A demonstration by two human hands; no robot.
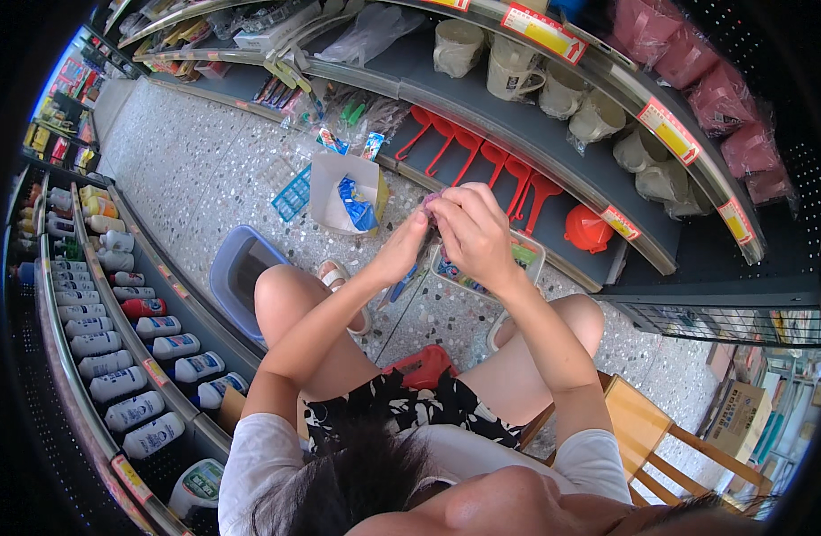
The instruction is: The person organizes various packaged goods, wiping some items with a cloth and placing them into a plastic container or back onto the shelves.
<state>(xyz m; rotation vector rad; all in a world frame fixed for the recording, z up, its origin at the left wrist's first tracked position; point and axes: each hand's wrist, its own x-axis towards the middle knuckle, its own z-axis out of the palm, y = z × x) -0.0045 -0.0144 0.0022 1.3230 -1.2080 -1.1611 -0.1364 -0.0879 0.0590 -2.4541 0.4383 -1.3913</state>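
Observation:
Both hands meet in front of me above the floor. My left hand [405, 249] has its fingers stretched towards a small purple item [431, 199] and touches it. My right hand [476, 231] pinches the same item with bent fingers; most of it is hidden by the fingers, so its kind is unclear. A dark thin part shows beneath the hands. Below my right hand stands a clear plastic box [536, 268] with colourful packets inside. On the floor lies a blue-handled tool [403, 284], partly hidden by my left forearm.
Left of the hands are an open carton [327, 201] with blue wrapping, a blue lattice tray [292, 195] and a blue plastic bin [227, 258]. Red ladles [465, 144] and wrapped mugs [512, 74] line shelves ahead. Bottles [119, 383] fill the left shelf. A wooden chair [634, 415] stands right.

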